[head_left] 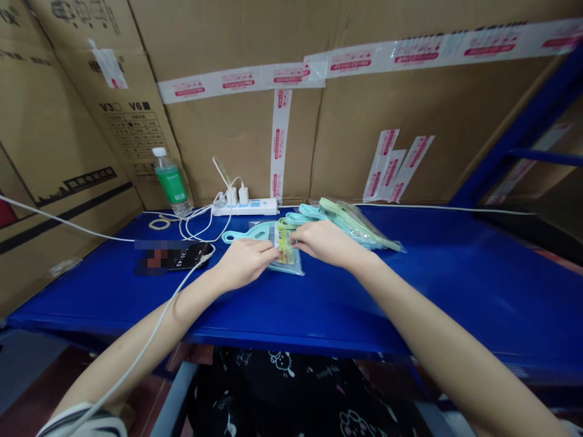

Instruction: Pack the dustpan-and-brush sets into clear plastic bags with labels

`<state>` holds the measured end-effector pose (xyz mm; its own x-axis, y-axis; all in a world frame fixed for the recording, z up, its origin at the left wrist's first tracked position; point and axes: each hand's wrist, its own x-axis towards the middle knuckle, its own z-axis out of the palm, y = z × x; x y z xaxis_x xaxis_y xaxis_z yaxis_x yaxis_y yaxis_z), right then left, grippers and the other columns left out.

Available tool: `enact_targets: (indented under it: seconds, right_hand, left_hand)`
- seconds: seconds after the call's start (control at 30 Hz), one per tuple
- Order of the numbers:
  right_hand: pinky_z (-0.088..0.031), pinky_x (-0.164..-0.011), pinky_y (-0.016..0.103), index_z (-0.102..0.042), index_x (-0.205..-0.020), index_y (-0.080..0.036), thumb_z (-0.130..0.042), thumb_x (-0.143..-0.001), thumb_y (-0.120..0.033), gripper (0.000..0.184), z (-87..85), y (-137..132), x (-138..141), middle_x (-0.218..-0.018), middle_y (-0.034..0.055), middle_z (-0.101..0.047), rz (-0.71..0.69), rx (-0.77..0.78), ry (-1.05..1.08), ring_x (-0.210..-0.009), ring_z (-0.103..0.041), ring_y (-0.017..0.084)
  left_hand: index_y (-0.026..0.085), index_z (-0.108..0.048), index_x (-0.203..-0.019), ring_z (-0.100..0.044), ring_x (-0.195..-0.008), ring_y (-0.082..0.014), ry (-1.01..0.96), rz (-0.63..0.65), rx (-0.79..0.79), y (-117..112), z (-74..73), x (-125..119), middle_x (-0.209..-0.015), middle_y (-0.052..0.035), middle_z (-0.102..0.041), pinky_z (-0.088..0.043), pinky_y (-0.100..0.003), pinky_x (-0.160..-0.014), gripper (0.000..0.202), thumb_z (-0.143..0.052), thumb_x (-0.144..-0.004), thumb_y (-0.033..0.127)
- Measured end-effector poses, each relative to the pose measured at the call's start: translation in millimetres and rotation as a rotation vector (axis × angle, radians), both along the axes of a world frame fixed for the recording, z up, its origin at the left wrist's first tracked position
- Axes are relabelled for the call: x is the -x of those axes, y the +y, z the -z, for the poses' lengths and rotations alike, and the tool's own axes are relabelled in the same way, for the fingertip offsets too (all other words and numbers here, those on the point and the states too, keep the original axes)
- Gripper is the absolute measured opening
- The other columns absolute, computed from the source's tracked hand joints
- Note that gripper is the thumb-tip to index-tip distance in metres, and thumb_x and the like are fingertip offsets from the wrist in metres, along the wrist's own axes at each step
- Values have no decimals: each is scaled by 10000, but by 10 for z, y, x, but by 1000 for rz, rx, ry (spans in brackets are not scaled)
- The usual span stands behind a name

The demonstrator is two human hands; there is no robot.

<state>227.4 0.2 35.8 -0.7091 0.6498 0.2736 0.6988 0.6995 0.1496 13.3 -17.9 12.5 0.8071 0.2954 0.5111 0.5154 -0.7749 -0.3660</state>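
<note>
A light-blue hand brush [259, 231] with a looped handle lies in a clear plastic bag [291, 267], apparently together with a small dustpan. A yellow-green label [286, 246] sits on top of the bag. My left hand [246, 261] is closed, its fingertips pinched at the label's lower left edge. From the other side, my right hand [324, 241] pinches at the label's upper right edge, fingers bent together. Just behind the right hand is a pile of similar bagged sets with blue handles [306, 212] and a pale green one [350, 220]. My fingers partly cover the label.
A white power strip [246, 207] with chargers stands along the cardboard wall [237, 133]. A green-labelled bottle [172, 182] is at the back left. A phone [189, 256] lies left of my hands, its white cable [182, 285] crossing my left forearm. The blue table [319, 309] has its edge near my lap.
</note>
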Motion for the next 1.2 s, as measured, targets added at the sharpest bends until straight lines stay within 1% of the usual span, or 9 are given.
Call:
enact_targets:
  seconds: [0.07,0.17,0.33,0.43,0.57,0.7,0.83,1.03,1.2]
  right_hand:
    - [-421,-617,288,-708,-891,-177,-616,-849,-154,103,3,-4,3,-838,63,-715,-3,-2,12,-777,-651,200]
    - [-460,-703,312,-688,-1050,-160,-638,-838,-154,218,-3,-11,5,-1027,105,-709,-27,-36,78,-915,-652,224]
    - [-409,-612,288,-708,-803,-196,-604,-836,-99,146,-6,-21,0,-789,41,-717,-31,69,21,-748,-647,190]
    - [-369,-582,280,-691,-763,-193,-595,-833,-87,159,4,-25,8,-749,34,-704,-39,67,12,-694,-623,175]
    - [-393,-599,286,-694,-909,-184,-592,-852,-134,128,11,-18,10,-847,63,-703,-26,-3,39,-754,-627,192]
    - [-413,-629,282,-663,-1041,-210,-548,-876,-134,216,0,-10,-7,-936,61,-696,-46,-135,115,-823,-633,190]
    - [-397,-596,274,-676,-951,-195,-515,-880,-102,199,-12,-21,-4,-853,50,-698,-23,-94,70,-759,-635,184]
    - [-425,-645,285,-685,-1010,-182,-591,-805,-36,270,22,-15,-1,-921,66,-713,-8,70,-13,-822,-652,201]
    - [-454,-698,308,-648,-1122,-190,-597,-836,-109,301,12,-20,-9,-1028,91,-687,-29,1,53,-904,-641,219]
  left_hand:
    - [172,-634,-851,-575,-593,-124,17,-1,-3,5,10,-3,-677,2,-620,-441,-245,-551,302,-357,-972,170]
    - [172,-634,-854,-583,-612,-124,33,-22,9,4,20,-11,-686,-2,-621,-447,-246,-571,284,-372,-964,172]
    - [180,-637,-925,-593,-643,-124,22,-38,6,-9,16,-16,-765,-14,-636,-446,-242,-573,263,-380,-972,213]
    - [192,-637,-955,-598,-660,-126,3,-29,0,-13,5,-15,-809,-17,-646,-442,-240,-573,257,-384,-975,224]
    - [186,-640,-869,-567,-584,-120,44,-23,0,-11,-3,-12,-678,6,-601,-427,-242,-555,290,-370,-972,191]
    - [171,-633,-832,-559,-565,-122,51,-9,-20,-12,5,-19,-663,3,-603,-424,-249,-547,299,-367,-968,179]
    - [167,-626,-823,-556,-546,-124,28,23,-52,-17,8,-25,-675,1,-621,-414,-256,-524,312,-350,-970,172]
    - [169,-623,-850,-572,-574,-120,8,38,-50,-25,-2,-25,-717,-3,-638,-416,-244,-539,273,-373,-958,155]
    - [166,-615,-841,-552,-563,-119,-28,75,-53,-40,-13,-41,-700,-1,-622,-400,-238,-524,273,-374,-969,174]
